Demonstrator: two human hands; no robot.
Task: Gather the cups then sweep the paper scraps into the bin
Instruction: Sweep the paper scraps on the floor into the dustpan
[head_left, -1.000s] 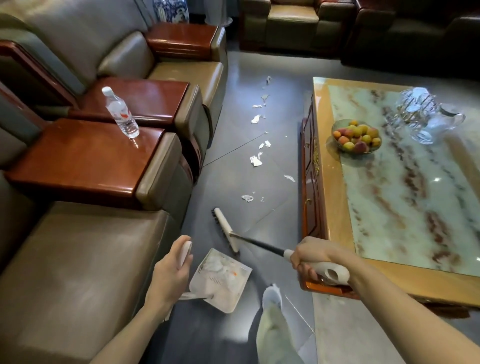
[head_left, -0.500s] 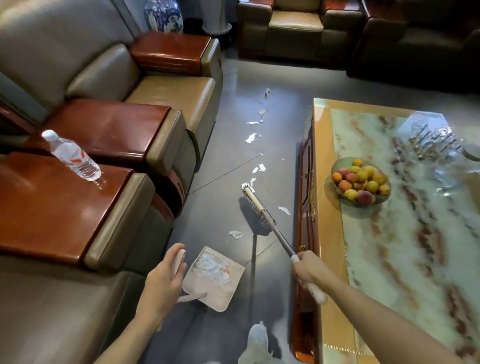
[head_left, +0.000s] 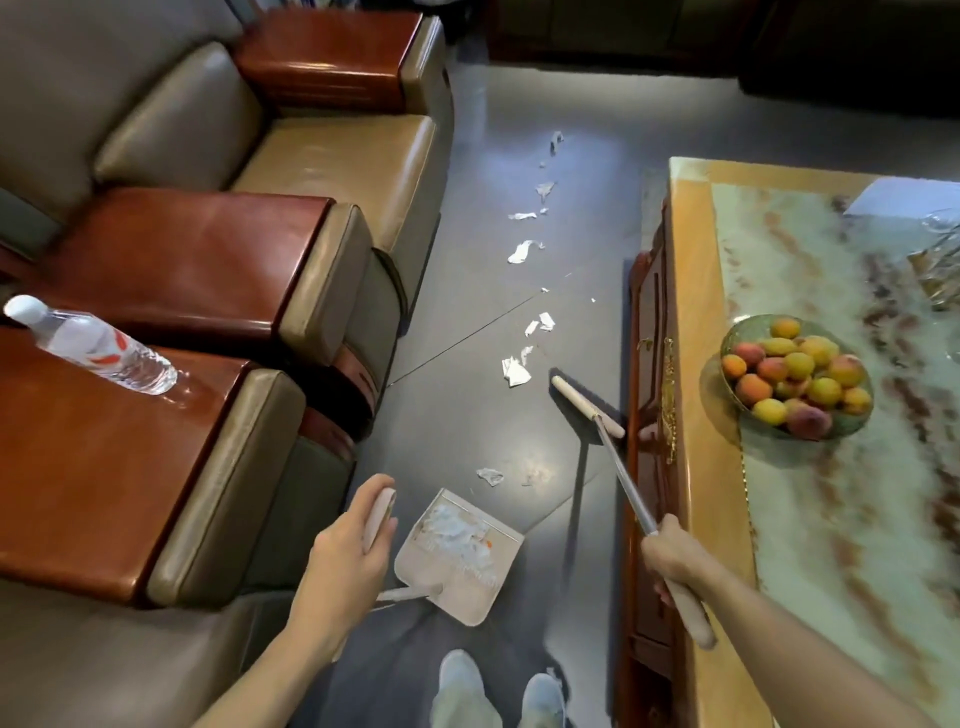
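Note:
My left hand (head_left: 340, 558) grips the pale handle of a beige dustpan (head_left: 460, 553) that sits low over the grey floor, with white paper scraps lying in its tray. My right hand (head_left: 670, 558) grips the handle of a broom; its beige head (head_left: 587, 406) is out ahead near the coffee table's side. White paper scraps (head_left: 515, 370) lie just left of the broom head. One scrap (head_left: 490, 475) lies between the head and the dustpan. More scraps (head_left: 522, 252) trail away up the floor. No cups show clearly.
Leather armchairs with red wooden armrests (head_left: 171, 270) line the left; a water bottle (head_left: 91, 345) stands on the nearest armrest. The marble-topped coffee table (head_left: 691, 364) bounds the right and carries a fruit bowl (head_left: 795, 382). My shoes (head_left: 462, 675) are at the bottom.
The broom head has swung from left of the scraps over to the right, close to the table's side, and my right hand has slid up the handle. The dustpan stays put.

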